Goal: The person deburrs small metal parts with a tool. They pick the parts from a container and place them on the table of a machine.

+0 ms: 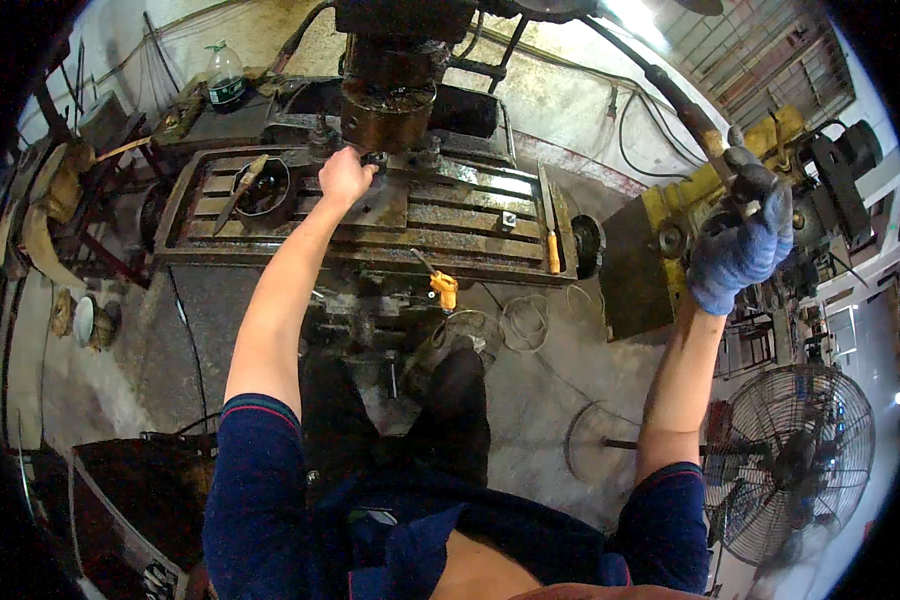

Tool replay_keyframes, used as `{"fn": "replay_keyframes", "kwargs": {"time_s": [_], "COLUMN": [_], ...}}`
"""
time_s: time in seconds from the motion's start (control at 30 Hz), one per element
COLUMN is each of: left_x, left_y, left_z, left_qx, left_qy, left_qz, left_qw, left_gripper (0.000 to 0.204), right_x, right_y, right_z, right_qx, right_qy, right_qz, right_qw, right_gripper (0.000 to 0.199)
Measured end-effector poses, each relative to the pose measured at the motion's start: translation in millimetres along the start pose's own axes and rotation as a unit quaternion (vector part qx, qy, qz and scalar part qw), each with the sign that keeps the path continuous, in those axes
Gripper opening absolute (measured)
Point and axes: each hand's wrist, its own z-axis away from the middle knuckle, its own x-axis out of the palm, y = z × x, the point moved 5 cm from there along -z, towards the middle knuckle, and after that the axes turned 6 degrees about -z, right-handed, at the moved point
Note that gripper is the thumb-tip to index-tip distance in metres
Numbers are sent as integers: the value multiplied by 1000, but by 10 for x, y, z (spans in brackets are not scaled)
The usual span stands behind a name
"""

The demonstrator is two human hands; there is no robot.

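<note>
My bare left hand [345,179] is closed at the machine table [470,238], just below the thick, oily spindle head [388,110]. A small dark metal part [375,160] shows by its thumb and fingertips; the grip itself is partly hidden. Raised at the right, my right hand [740,235] wears a blue-grey glove with dark fingertips. Its fingers wrap round the end of a long lever [685,105] that slants down from the machine's top. A dark round pot [280,200] with a wooden-handled brush [242,190] stands on the table, left of my left hand.
A file with an orange handle [554,252] lies along the table's right edge, near a small metal block [509,220]. A yellow air blow gun [444,290] hangs at the front. Yellow machine [660,225] and standing fan [795,460] are at right; a plastic bottle [226,78] stands back left.
</note>
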Motion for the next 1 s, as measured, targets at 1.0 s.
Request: {"fn": "replay_keyframes", "kwargs": {"time_s": [1.0], "left_x": [-1643], "left_y": [-1066], "left_z": [982], "left_qx": [104], "left_qy": [147], "left_qz": [-69], "left_qw": [981], "left_gripper": [43], "right_x": [55], "right_y": [96], "right_z": [386], "right_qx": [-6], "right_qy": [62], "right_qz": [-48], "right_qw": [997], "right_gripper": [42]}}
